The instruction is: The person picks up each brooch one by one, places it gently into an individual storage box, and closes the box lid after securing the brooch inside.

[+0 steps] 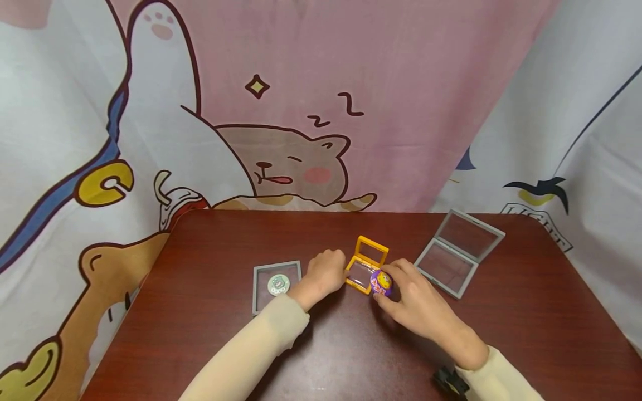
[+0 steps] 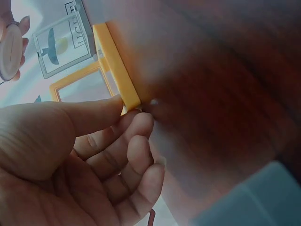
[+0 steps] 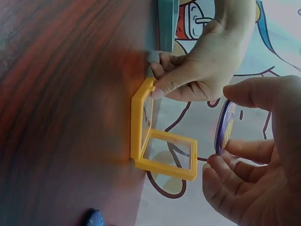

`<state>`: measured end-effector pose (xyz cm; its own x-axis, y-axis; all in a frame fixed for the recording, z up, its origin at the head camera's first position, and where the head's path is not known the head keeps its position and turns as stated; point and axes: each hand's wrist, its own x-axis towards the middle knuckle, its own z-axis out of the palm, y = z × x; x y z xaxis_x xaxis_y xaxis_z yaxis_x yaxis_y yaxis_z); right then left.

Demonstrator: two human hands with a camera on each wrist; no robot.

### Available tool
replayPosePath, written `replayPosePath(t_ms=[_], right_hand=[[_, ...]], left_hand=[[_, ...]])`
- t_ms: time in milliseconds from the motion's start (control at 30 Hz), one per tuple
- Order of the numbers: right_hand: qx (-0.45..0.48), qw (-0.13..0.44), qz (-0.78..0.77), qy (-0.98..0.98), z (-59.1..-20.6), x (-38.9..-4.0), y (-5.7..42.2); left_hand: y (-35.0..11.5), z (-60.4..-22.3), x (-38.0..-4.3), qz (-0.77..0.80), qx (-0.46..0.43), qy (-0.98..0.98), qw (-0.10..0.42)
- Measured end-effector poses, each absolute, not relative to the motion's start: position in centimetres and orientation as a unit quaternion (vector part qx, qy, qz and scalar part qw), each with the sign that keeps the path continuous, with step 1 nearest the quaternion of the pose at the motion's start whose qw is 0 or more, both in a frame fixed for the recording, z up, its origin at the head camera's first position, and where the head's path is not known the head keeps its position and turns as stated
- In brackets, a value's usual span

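Observation:
A small yellow display case stands open on the table, its framed lid raised at the back and clear film in both halves. My left hand pinches its left edge between thumb and fingers, as the left wrist view shows. Over the case's right front corner, my right hand holds a round purple badge with a yellow figure on its face. In the right wrist view the badge is seen nearly edge-on between thumb and fingers, apart from the case.
Left of my left hand lies a grey display case with a round pale-green badge in it. A larger grey case stands open at the right. A blue round-edged thing is partly visible in the right wrist view. Behind the table hangs a printed cloth.

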<state>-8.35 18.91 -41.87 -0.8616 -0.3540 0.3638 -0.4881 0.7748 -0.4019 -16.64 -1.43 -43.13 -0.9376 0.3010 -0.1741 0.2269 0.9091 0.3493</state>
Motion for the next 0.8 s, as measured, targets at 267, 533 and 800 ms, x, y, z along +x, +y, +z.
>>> replayPosePath(t_ms=[267,533,800], right_hand=[[0.218,0.137,0.248,-0.934,-41.6,-8.5,18.7],[0.230,0.160,0.251,-0.927,-41.7,-8.8,18.6],[0.224,0.148,0.259,-0.928,-41.5,-8.9,18.2]], left_hand=[[-1.8,-43.0,-15.8,0.183,0.129,0.965,0.136],[-2.2,-45.8,-16.2,0.188,0.146,0.963,0.130],[-2.5,-42.8,-14.0,0.193,0.143,0.961,0.136]])
